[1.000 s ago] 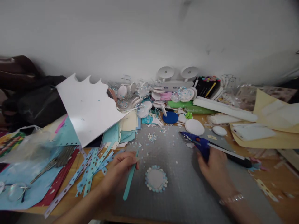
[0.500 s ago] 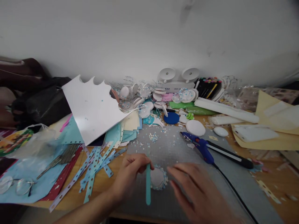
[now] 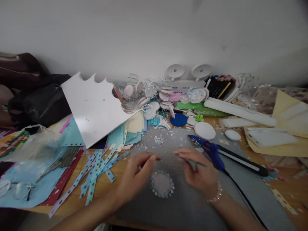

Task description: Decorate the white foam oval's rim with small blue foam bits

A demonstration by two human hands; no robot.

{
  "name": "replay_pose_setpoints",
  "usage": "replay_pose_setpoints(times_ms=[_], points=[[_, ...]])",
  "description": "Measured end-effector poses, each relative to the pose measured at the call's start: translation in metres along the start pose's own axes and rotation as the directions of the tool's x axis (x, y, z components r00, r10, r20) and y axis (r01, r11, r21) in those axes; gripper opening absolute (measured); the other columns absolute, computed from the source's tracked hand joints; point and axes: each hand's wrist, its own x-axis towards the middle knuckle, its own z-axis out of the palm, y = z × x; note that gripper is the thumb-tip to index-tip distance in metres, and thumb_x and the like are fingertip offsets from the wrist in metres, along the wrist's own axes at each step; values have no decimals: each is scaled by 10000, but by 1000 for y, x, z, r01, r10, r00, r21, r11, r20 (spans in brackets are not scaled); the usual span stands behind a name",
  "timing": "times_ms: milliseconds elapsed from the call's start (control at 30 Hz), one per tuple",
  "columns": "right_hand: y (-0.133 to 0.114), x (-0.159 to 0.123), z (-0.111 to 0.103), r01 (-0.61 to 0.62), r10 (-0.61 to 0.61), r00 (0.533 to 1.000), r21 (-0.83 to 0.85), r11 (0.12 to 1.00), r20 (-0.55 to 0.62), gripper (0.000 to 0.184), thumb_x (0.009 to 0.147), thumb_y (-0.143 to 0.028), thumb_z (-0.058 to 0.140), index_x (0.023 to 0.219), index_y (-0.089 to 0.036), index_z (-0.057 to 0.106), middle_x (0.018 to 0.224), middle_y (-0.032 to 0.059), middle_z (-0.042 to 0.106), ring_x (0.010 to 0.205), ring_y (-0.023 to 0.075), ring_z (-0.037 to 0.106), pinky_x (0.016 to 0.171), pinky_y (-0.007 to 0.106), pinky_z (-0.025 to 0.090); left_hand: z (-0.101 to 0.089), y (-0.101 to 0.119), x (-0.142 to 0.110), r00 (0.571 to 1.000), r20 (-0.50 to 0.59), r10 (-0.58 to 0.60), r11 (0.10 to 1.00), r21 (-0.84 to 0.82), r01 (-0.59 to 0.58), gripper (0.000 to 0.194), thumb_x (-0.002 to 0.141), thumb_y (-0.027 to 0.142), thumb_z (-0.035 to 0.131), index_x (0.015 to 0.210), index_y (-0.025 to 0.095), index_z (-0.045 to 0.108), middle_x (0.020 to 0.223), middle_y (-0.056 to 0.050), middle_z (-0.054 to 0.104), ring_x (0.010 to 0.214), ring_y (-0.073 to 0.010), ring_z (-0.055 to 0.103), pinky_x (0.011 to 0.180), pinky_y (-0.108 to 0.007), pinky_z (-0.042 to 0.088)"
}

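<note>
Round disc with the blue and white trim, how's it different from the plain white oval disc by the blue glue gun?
The trimmed round disc has small blue and white pieces around its edge; the plain white disc has a bare rim. The trimmed one lies nearer the person, the plain one farther back, beside the blue glue gun. Both have pale faces.

the teal stick point(image 3: 192, 161) has passed from the left hand point(image 3: 139, 171) to the right hand point(image 3: 201, 168), which earlier gripped the blue glue gun point(image 3: 210, 150), now lying released on the grey mat point(image 3: 192, 205).
</note>
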Motion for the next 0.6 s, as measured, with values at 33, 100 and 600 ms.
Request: replay_pose_setpoints(times_ms=[33, 100, 600], points=[[2, -2, 1, -127, 128, 991, 38, 991, -39, 133, 854, -118, 536, 928, -227, 558, 839, 33, 704, 774, 167, 689, 688, 306, 568, -3, -3, -2, 998, 19, 63, 997, 48, -64, 273, 867, 338, 472, 796, 158, 664, 698, -20, 580, 682, -159, 523, 613, -240, 396], [3, -5, 3, -313, 328, 940, 152, 938, -90, 71, 875, -154, 521, 892, -222, 533, 803, 30, 685, 696, 167, 683, 648, 310, 562, -7, -10, -4, 984, 117, 132, 979, 139, -147, 190, 871, 279, 490, 814, 161, 628, 763, -24, 589, 718, -158, 529, 655, -244, 411], [10, -15, 8, -567, 672, 740, 511, 646, -29, 99, 911, -301, 517, 885, -213, 555, 853, 43, 660, 670, 165, 638, 583, 300, 515, -3, -15, 26, 930, 355, 95, 966, 193, -172, 193, 892, 228, 493, 856, 142, 663, 780, -39, 645, 706, -140, 560, 638, -222, 412]])
